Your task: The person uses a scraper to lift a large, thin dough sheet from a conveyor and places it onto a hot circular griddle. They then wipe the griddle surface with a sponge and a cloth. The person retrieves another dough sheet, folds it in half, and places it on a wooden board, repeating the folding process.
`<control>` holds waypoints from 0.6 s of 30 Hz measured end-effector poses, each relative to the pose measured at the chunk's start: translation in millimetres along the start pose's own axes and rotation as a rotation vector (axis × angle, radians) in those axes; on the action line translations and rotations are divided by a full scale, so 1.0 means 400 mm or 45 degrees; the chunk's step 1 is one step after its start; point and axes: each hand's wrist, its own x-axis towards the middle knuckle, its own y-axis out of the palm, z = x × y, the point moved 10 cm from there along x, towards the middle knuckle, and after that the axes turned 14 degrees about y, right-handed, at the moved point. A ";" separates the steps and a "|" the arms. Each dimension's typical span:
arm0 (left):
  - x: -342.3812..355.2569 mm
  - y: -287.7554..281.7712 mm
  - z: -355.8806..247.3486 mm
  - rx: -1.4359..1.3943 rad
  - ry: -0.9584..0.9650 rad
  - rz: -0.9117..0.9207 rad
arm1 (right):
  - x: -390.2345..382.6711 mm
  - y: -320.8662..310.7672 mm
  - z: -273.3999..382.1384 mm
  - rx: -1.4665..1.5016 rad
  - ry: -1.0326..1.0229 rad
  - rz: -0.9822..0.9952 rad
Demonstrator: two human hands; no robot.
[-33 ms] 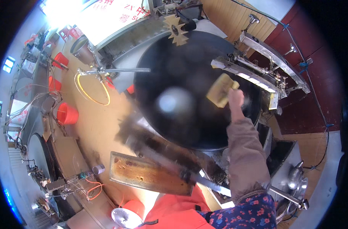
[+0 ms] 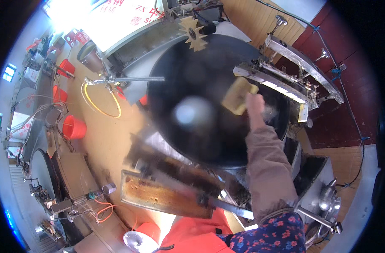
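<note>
My right hand (image 2: 255,104), in a brown sleeve, is closed on a yellow pad (image 2: 236,95) over the large round black griddle (image 2: 213,139). The pad lies on or just above the dark surface; I cannot tell if it touches. Right of the pad is a metal bar (image 2: 277,86) with white blocks along it. A thin metal pipe (image 2: 142,79) reaches over the griddle's left side, and a tan toothed wheel (image 2: 193,33) stands at its far edge. My left hand is out of view.
A rusty tray (image 2: 163,194) and blurred metal machinery (image 2: 158,168) lie below the griddle. Red buckets (image 2: 74,128) stand on the floor at left, beside a yellow hose (image 2: 118,109) and a second round griddle (image 2: 45,177). A maroon panel (image 2: 344,118) is at right.
My right hand and the pad have moved slightly left across the griddle. The blurred machinery below the griddle has shifted a little.
</note>
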 end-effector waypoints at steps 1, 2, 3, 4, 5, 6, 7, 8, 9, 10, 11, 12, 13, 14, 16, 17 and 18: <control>0.002 0.013 -0.012 0.014 -0.014 -0.005 | -0.022 0.076 0.079 0.049 -0.082 0.140; 0.001 0.023 -0.024 0.026 -0.026 -0.010 | -0.073 0.151 0.174 0.022 -0.243 0.185; -0.004 0.029 -0.033 0.032 -0.037 -0.014 | -0.136 0.212 0.260 0.028 -0.325 0.179; -0.010 0.033 -0.042 0.033 -0.048 -0.023 | -0.207 0.258 0.327 0.032 -0.445 0.203; -0.019 0.035 -0.045 0.035 -0.066 -0.023 | -0.272 0.283 0.360 0.104 -0.489 0.262; -0.027 0.036 -0.050 0.036 -0.072 -0.021 | -0.321 0.305 0.348 0.239 -0.394 0.433; -0.033 0.041 -0.056 0.034 -0.076 -0.017 | -0.328 0.275 0.323 0.220 -0.429 0.458; -0.037 0.042 -0.059 0.032 -0.083 -0.012 | -0.331 0.245 0.271 0.177 -0.443 0.510; -0.040 0.044 -0.058 0.036 -0.093 -0.004 | -0.345 0.205 0.224 0.192 -0.552 0.566; -0.038 0.044 -0.058 0.030 -0.101 -0.002 | -0.291 0.119 0.152 0.171 -0.581 0.464; -0.036 0.049 -0.058 0.026 -0.110 0.008 | -0.212 0.029 0.062 0.235 -0.504 0.416; -0.033 0.046 -0.057 0.030 -0.116 0.011 | -0.136 -0.112 -0.025 0.138 -0.402 -0.107; -0.027 0.051 -0.058 0.031 -0.118 0.019 | -0.014 -0.163 -0.138 0.046 -0.040 0.025; -0.020 0.050 -0.059 0.036 -0.118 0.020 | 0.054 -0.194 -0.202 0.036 0.109 0.144; -0.015 0.054 -0.057 0.039 -0.130 0.022 | 0.116 -0.205 -0.214 -0.078 0.172 0.044; -0.014 0.054 -0.057 0.050 -0.135 0.020 | 0.123 -0.180 -0.157 -0.067 0.067 -0.023; -0.013 0.056 -0.059 0.057 -0.133 0.017 | 0.111 -0.127 -0.091 -0.095 0.038 -0.059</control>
